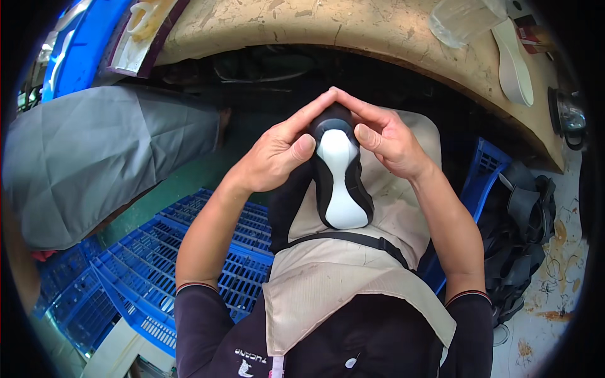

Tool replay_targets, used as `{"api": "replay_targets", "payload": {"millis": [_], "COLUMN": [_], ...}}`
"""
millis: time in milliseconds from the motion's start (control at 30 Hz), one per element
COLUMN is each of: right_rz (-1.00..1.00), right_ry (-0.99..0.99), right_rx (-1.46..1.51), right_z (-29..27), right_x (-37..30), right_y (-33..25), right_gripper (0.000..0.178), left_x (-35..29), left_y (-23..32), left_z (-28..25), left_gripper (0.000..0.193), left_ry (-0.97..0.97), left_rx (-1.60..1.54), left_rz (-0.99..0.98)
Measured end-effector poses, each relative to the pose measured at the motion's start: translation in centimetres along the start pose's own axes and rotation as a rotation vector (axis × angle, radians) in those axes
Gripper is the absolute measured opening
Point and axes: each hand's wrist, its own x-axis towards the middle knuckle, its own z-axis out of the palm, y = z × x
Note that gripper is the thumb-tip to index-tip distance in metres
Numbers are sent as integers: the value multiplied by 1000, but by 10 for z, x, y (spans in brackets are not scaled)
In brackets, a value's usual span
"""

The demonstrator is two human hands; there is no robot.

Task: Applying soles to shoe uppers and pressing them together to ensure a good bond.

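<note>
Progress, my read: the shoe-shaped piece (343, 189) is in work, not set down. White face sits over the black body, and the two look joined along the edges you can see past your fingers. No loose part shows on the side facing you. The far end is partly masked by your hands, so I can't judge whether it's finished. What's left: can't tell from this view.

Fingers: your left hand (271, 154) and right hand (400, 148) are cupped around the far end, one per side. Long fingers run straight and close together, tips meeting in a peak just past that end. Thumbs stand apart from the fingers, tips at the left and right edges, white face between them. I'd call it a two-handed hold on the piece, neither hand wrapping it alone. How hard you're pressing: can't tell.

Location: the piece's far end is between your fingers, the rest runs back toward you, below your thumbs, over the beige apron (309, 271). Workbench (283, 25) is beyond your fingertips. Blue crates (164, 242) are below and left of your left hand.
</note>
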Motion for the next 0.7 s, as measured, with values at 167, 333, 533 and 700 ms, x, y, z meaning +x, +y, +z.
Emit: {"api": "replay_targets", "payload": {"millis": [167,333,533,700], "right_rz": [-81,-83,-332,-276], "right_ry": [37,134,304,279], "right_rx": [-195,-268,-569,-687], "right_z": [11,31,44,44], "right_x": [-1,5,3,-16], "right_y": [15,40,65,81], "right_gripper": [55,53,50,50], "left_x": [-7,-13,-18,-30], "left_y": [-13,-47,-49,-66], "left_z": [0,-5,-14,-18], "left_gripper": [56,55,60,70], "left_ry": [9,158,89,107], "left_rx": [141,181,334,407], "left_rz": [8,108,-23,-39]}}
